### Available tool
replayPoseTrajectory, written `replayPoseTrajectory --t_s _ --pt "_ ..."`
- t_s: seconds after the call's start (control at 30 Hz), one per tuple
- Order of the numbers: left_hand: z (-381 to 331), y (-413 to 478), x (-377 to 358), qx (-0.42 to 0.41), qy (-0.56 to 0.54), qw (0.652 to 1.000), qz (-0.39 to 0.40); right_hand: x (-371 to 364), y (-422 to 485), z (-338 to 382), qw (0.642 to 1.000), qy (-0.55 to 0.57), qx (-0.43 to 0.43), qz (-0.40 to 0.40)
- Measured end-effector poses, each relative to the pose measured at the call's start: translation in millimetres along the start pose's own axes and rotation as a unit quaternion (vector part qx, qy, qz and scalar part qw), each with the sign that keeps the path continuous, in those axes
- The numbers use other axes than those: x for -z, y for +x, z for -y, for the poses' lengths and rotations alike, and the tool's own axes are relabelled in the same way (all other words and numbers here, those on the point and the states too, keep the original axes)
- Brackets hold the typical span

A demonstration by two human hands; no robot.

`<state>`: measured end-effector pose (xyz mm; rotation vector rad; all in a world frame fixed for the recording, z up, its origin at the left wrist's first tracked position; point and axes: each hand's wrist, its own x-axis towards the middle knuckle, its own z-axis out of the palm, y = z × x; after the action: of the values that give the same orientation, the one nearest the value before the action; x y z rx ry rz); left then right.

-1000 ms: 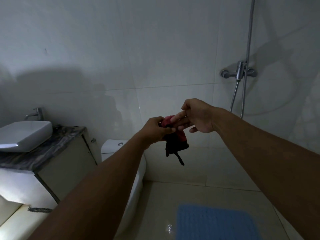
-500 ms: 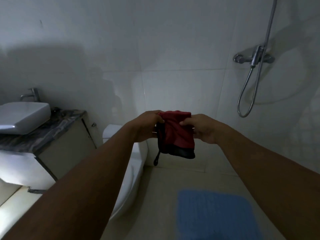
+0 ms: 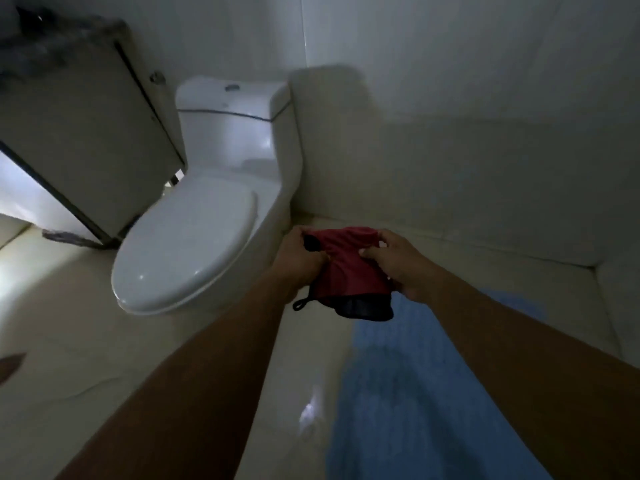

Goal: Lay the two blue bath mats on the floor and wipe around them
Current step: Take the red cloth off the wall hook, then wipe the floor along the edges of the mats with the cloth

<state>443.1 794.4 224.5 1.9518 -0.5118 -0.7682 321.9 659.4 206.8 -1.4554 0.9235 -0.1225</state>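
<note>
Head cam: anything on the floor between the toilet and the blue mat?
Head view: only bare pale floor tile between toilet and blue mat, with one glare patch. The left forearm crosses above and hides part.

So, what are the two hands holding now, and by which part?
A red cloth with a dark hem. The left hand grips its upper left edge, the right hand pinches its upper right edge; the hem hangs free.
</note>
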Motion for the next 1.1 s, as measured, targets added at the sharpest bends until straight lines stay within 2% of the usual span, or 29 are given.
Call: replayPoseTrajectory --t_s 0.2,0.33,0.53,0.7,0.83,0.97,1.03,1.1 --pt "258.6 70.8 -95.6 0.042 0.037 0.998 -0.015 -54.6 113.9 -247.7 0.999 -0.01 -0.037 0.009" --pt "376.9 92.6 -134.2 0.06 0.079 0.995 -0.016 -87.3 155.8 -371.1 0.998 -0.019 -0.051 0.015" --pt "472.6 72.1 -150.1 0.074 0.124 0.989 -0.025 -128.2 153.8 -468.9 0.997 -0.028 -0.061 0.028" --pt "525.0 43.0 -136.8 0.163 0.124 0.979 0.013 -163.0 125.9 -526.1 0.993 -0.103 -0.044 0.037" --pt "567.7 19.2 -128.3 0.198 0.177 0.963 0.04 -193.6 104.1 -571.4 0.987 -0.134 -0.058 0.063" --pt "597.2 -10.8 -131.5 0.141 0.3 0.941 0.064 -210.9 85.8 -602.3 0.964 -0.265 -0.019 0.033" --pt "606.6 -23.5 -135.8 0.051 0.426 0.902 0.048 -212.2 80.0 -606.2 0.937 -0.349 0.017 -0.008" --pt "614.3 -33.4 -142.5 -0.069 0.514 0.854 0.047 -206.7 80.8 -605.0 0.922 -0.372 0.061 -0.087"
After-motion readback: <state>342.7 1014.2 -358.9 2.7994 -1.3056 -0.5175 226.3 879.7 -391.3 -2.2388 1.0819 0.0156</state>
